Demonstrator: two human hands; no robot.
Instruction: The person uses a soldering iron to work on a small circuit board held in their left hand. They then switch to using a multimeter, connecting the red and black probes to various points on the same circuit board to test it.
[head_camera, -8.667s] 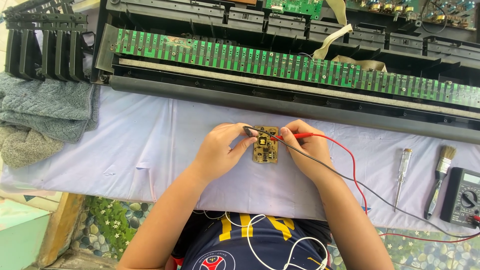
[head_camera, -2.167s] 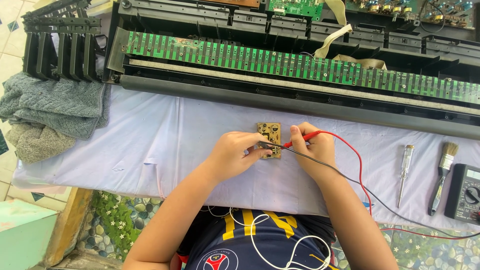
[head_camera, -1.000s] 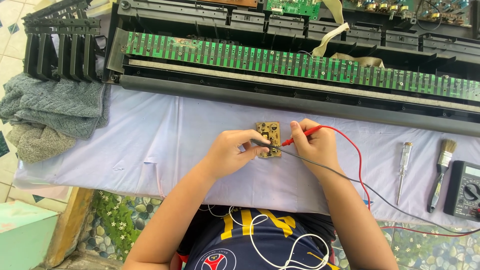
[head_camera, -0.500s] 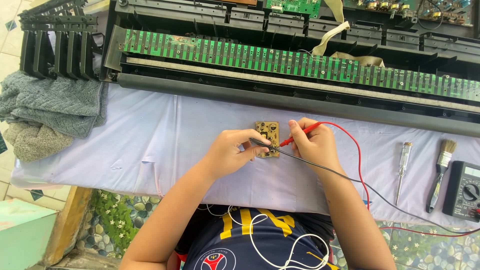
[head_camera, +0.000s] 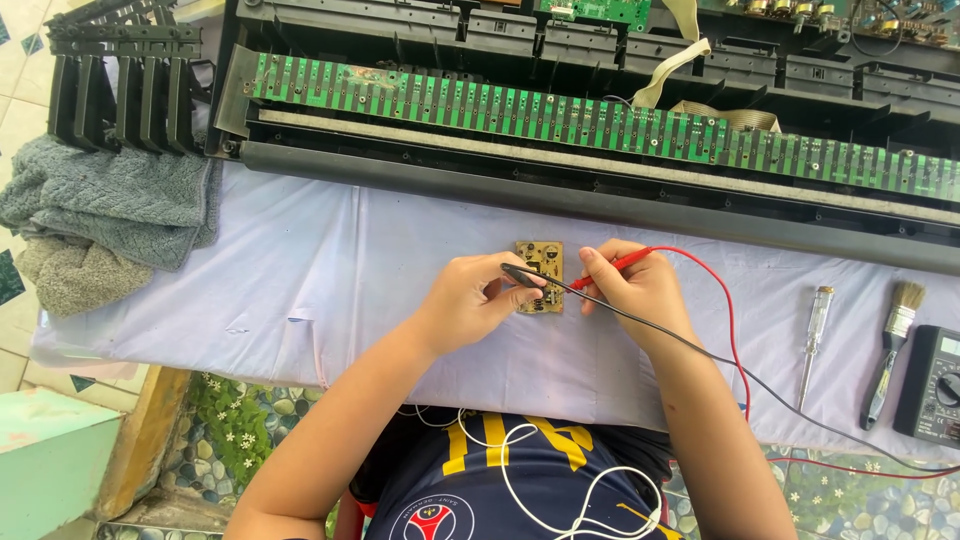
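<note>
A small brown circuit board (head_camera: 541, 262) lies on the pale cloth-covered table (head_camera: 330, 260). My left hand (head_camera: 478, 298) holds a black test probe (head_camera: 524, 276), its tip on the board. My right hand (head_camera: 632, 288) pinches a red test probe (head_camera: 608, 269) that points left at the board's right edge. A red lead (head_camera: 728, 310) and a black lead (head_camera: 720, 358) run from the probes to a black multimeter (head_camera: 934, 384) at the far right.
An opened keyboard chassis with a long green circuit strip (head_camera: 560, 115) spans the back. A screwdriver (head_camera: 812, 332) and a brush (head_camera: 892, 340) lie right of my hands. Grey towels (head_camera: 100, 215) and a black key assembly (head_camera: 125, 85) sit at the left.
Since the oldest frame, when both hands gripped the board, my hands now hold the two probes against it. Over the last second they have barely moved.
</note>
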